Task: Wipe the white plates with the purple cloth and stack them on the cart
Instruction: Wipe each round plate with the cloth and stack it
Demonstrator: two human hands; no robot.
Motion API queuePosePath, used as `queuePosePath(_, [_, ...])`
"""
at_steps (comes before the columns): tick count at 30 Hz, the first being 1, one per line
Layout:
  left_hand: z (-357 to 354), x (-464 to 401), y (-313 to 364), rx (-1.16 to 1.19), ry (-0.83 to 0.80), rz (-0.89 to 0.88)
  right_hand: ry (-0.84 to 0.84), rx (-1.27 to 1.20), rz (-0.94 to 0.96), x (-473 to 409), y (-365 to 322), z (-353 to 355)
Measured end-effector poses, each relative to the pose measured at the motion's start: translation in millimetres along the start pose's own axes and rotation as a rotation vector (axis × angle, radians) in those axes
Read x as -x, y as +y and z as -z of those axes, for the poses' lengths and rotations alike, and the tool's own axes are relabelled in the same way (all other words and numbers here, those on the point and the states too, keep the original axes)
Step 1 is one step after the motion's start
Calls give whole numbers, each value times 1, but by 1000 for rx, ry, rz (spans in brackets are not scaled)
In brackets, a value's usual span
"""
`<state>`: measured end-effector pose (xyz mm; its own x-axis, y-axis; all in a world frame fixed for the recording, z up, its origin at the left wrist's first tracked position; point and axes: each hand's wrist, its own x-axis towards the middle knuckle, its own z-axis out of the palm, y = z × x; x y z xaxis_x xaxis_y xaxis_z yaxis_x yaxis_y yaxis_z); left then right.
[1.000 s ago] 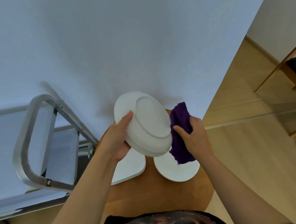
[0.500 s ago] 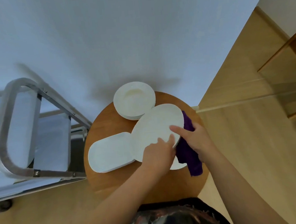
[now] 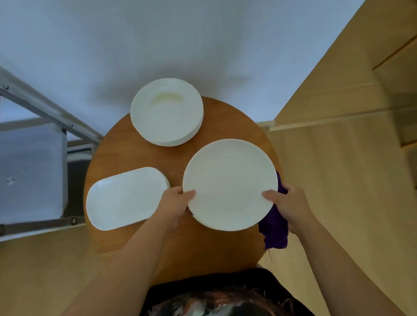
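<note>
Progress: none of the plates that I can see stands on the cart [image 3: 32, 159], whose metal frame and pale shelves lie at the left of the round wooden table [image 3: 130, 150]; its upper surface is mostly out of view, so I cannot say whether anything is stacked there. Three lots of white ware are on or over the table: a stack of round plates [image 3: 167, 112] at the far side, an oblong plate [image 3: 127, 197] at the near left, and a large round plate [image 3: 230, 184] at the near right, which I hold face up. I judge that most of the wiping and all of the visible stacking remain.

Hands: my left hand [image 3: 175, 207] grips the left rim of the large plate, thumb on top and fingers curled beneath. My right hand [image 3: 287, 205] holds the near right rim in the same way, thumb lying on the upper face, and bunches the purple cloth [image 3: 274, 229] between palm and plate, with a tail of cloth hanging toward me. A second white rim shows just under the near edge of the held plate; whether the two touch I cannot tell.
</note>
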<state>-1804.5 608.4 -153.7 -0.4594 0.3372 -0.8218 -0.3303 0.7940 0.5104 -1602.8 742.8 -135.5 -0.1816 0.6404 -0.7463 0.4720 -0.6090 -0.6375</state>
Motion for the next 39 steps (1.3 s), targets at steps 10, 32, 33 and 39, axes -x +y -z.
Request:
queuePosePath(10, [-32,-26,-38,290,159,185,329,399,197,-37,20,-11])
queuePosePath(32, [-17,-50,-38,-831,112,-7,129,421,399,-37,12,-56])
queuePosePath(33, [-14,-50,-33,-828,110,-12,118,435,400,-36,9,-60])
queuePosePath(39, [26,-61,26,-400,218,-71,16,276,342,-39,-24,-105])
